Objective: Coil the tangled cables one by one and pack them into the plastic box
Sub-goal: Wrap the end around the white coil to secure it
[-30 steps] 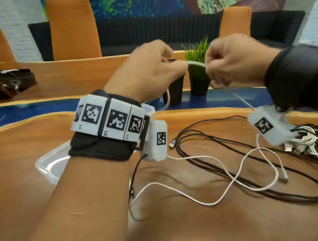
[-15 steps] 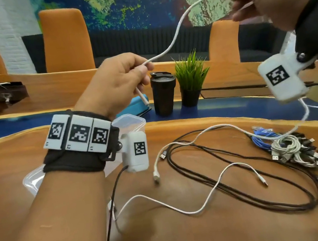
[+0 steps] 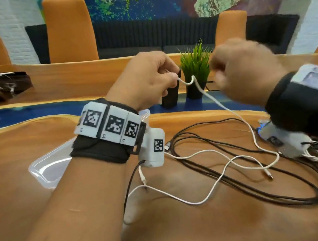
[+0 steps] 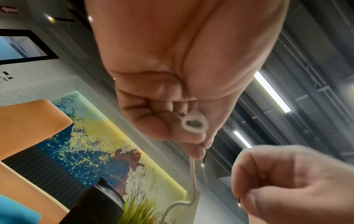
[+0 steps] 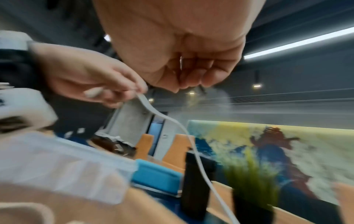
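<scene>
My left hand [image 3: 172, 78] is raised over the table and pinches a white cable [image 3: 220, 106] between thumb and fingers. In the left wrist view a small ring of this cable [image 4: 195, 124] sits at the fingertips. From there the cable kinks, then runs down to the right onto the wooden table [image 3: 193, 239]. My right hand [image 3: 216, 69] is close beside it, blurred, with its fingers curled. The cable passes under it, and I cannot tell whether it holds anything. The clear plastic box [image 3: 47, 169] lies behind my left wrist.
A long black cable [image 3: 246, 179] lies in loops on the table, with a second white cable [image 3: 187, 199] across it. A bundle of several cables [image 3: 315, 154] sits at the right edge. A black cup [image 3: 171, 95] and a potted plant [image 3: 195, 66] stand beyond the hands.
My right hand came down from high on the right to just beside my left hand. The stretch of white cable between them has collapsed into a short kink.
</scene>
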`<state>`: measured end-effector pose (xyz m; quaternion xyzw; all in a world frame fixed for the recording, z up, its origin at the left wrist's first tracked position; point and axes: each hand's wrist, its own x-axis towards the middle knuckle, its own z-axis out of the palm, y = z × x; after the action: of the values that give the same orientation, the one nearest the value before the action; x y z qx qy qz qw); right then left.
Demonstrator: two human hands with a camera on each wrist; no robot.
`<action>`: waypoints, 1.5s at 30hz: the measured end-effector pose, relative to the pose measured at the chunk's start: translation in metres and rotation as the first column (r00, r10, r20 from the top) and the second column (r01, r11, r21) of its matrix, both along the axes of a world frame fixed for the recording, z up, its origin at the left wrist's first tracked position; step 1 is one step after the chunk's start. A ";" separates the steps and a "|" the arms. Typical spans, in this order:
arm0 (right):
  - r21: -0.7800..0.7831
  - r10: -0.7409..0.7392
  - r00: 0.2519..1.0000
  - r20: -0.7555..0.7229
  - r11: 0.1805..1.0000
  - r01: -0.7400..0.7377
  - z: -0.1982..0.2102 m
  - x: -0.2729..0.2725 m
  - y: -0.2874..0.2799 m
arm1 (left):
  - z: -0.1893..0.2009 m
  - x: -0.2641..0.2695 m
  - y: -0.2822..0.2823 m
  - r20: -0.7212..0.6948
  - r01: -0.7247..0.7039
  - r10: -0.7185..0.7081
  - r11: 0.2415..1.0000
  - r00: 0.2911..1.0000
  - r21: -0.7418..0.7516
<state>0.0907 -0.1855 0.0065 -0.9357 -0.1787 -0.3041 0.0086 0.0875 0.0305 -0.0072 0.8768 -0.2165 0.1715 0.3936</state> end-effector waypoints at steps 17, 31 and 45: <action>-0.158 0.094 0.887 -0.452 0.970 -0.183 -0.040 -0.001 0.033 | -0.001 0.001 0.002 -0.048 -0.039 0.044 0.994 0.998 0.098; 0.710 0.429 0.885 -0.179 0.679 -0.186 0.024 0.000 -0.014 | 0.022 -0.018 0.002 -0.194 0.159 -0.448 0.637 0.873 -0.754; 0.477 0.390 0.921 0.011 0.807 -0.347 -0.005 -0.025 0.009 | 0.021 -0.020 -0.020 -0.034 0.214 -0.715 0.254 0.699 -0.943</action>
<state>0.0662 -0.1766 0.0015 -0.8650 -0.2773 -0.2895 0.3019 0.0672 0.0107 0.0141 0.4290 -0.2493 -0.0851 0.8640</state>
